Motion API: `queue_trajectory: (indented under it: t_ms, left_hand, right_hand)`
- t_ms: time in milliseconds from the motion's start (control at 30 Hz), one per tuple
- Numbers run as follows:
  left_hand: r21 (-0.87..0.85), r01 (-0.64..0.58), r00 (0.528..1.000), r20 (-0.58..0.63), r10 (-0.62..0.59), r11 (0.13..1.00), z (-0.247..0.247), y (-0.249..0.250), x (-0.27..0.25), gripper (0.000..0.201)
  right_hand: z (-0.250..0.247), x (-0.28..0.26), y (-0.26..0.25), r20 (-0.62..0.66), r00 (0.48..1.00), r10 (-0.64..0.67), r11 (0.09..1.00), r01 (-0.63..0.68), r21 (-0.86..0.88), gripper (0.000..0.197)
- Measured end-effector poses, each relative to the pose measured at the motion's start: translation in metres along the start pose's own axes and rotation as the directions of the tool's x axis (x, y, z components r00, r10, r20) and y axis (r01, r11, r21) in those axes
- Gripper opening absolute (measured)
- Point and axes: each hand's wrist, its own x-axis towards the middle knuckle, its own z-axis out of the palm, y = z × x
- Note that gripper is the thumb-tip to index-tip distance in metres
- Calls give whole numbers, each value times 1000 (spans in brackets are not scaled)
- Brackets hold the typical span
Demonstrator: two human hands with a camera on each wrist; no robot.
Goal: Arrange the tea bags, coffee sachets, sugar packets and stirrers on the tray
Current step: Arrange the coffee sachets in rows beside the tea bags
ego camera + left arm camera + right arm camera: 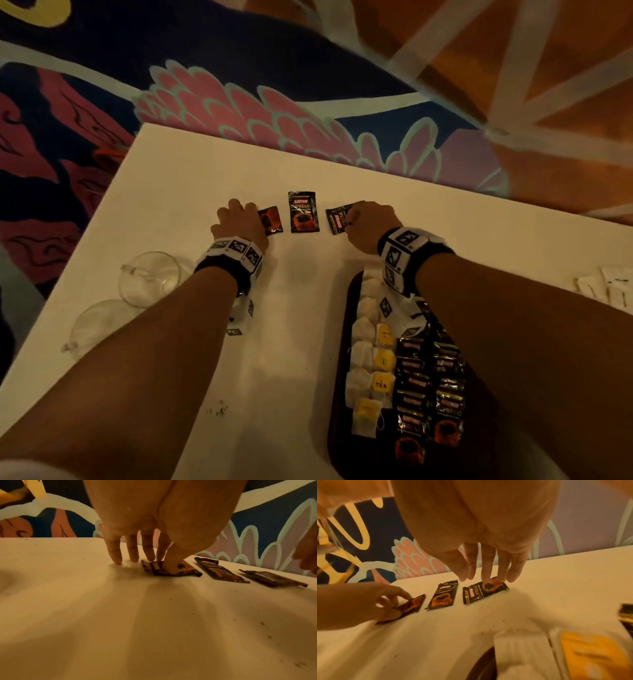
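Note:
Three black coffee sachets lie in a row near the far edge of the white table (pixel 191 192). My left hand (pixel 253 219) pinches the left sachet (pixel 273 222) between thumb and fingers (pixel 169 568); the other fingertips rest on the table. The middle sachet (pixel 303 212) lies untouched. My right hand (pixel 356 216) reaches down with straight fingers, one fingertip (pixel 486 581) touching the right sachet (pixel 481 593). The dark tray (pixel 337 438) at the near right holds a column of tea bags (pixel 363 356) with yellow tags and rows of coffee sachets (pixel 431 377).
Two glass cups (pixel 149 277) (pixel 99 325) stand at the table's left side. White packets (pixel 606 287) lie at the right edge. Small crumbs (pixel 215 407) dot the near table. A patterned carpet lies beyond the table's far edge.

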Motion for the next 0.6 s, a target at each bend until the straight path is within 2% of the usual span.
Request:
queue_trajectory:
  t_ms: [100, 167, 267, 333, 400, 433, 467, 600]
  left_hand:
    - [-31, -40, 999, -15, 40, 999, 2, -11, -3, 39]
    - [-46, -132, 991, -34, 131, 990, 0, -17, -5, 38]
    - [-130, -330, 944, -24, 330, 935, -6, -16, -3, 34]
    - [-130, -431, 898, 30, 438, 893, -7, -3, 4, 40]
    - [-195, -430, 881, 121, 457, 881, -9, 16, 10, 49]
    - [-309, -426, 871, 112, 477, 850, -9, 24, 10, 52]
    - [-344, -417, 877, 91, 472, 842, -6, 32, 14, 56]
    - [-96, -416, 888, 169, 427, 904, 3, 47, 24, 83]
  right_hand:
    - [-1, 19, -2, -1, 1000, 29, 1000, -29, 10, 36]
    - [1, 28, -2, -6, 998, 58, 997, -57, 44, 39]
    - [7, 39, 0, 4, 998, 65, 998, -65, -3, 44]
    - [9, 41, 2, -1, 999, 42, 997, -42, -64, 43]
    - [12, 40, 4, -11, 1000, 29, 994, -30, -103, 45]
    - [14, 38, 5, -8, 999, 39, 994, -39, -101, 48]
    - [16, 38, 5, -1, 999, 53, 995, -53, -87, 50]
    - [12, 34, 4, 23, 998, 64, 992, -61, -113, 42]
